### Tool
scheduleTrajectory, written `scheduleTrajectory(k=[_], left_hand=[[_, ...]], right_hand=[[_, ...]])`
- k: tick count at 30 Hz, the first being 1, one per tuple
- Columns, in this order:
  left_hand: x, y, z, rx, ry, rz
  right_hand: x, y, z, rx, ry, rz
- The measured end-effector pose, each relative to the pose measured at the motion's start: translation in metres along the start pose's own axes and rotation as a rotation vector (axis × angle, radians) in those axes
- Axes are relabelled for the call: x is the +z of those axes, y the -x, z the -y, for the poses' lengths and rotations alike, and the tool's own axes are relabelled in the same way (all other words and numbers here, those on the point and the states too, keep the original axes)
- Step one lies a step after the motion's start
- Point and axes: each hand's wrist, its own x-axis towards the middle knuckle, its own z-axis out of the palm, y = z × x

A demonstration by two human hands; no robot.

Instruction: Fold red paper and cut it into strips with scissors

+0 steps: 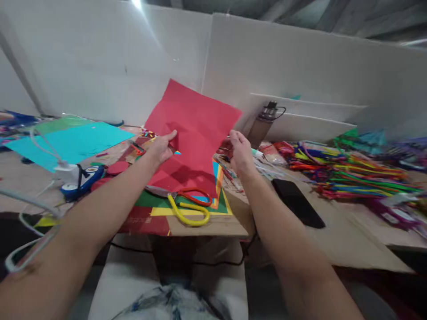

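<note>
Red sheet [204, 116] tilts up at centre frame, my right hand [240, 150] pinching its right edge; whether the fingers of my left hand [161, 149] grip it, I can't tell. Uneven pulling could crease it. Its top edge slants down rightward; long axis unclear. Scissors [183, 218] lie lower centre.

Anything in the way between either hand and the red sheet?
Nothing visible: the left hand is on the red sheet and the right hand is at its right edge. The scissors lie by its lower edge.
</note>
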Motion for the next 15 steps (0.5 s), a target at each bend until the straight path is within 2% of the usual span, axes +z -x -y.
scheduleTrajectory(k=[3,5,7,10,12,15], left_hand=[[-0.013,-0.012,-0.008,0.048,0.032,-0.036],[-0.024,-0.020,-0.011,0.053,0.037,-0.064],[-0.036,-0.029,-0.012,0.082,0.047,-0.116],[-0.051,-0.040,-0.015,0.138,0.064,-0.188],[-0.056,-0.044,-0.017,0.167,0.074,-0.213],[-0.059,-0.046,-0.017,0.184,0.073,-0.228]], right_hand=[[-0.008,-0.005,0.004,0.087,0.120,0.016],[-0.012,-0.006,0.004,0.121,0.335,0.087],[-0.013,-0.003,0.000,0.120,0.634,0.209],[-0.010,0.003,-0.005,0.006,0.995,0.423],[-0.006,0.007,-0.007,-0.030,1.150,0.590],[-0.004,0.010,-0.005,0.018,1.268,0.808]])
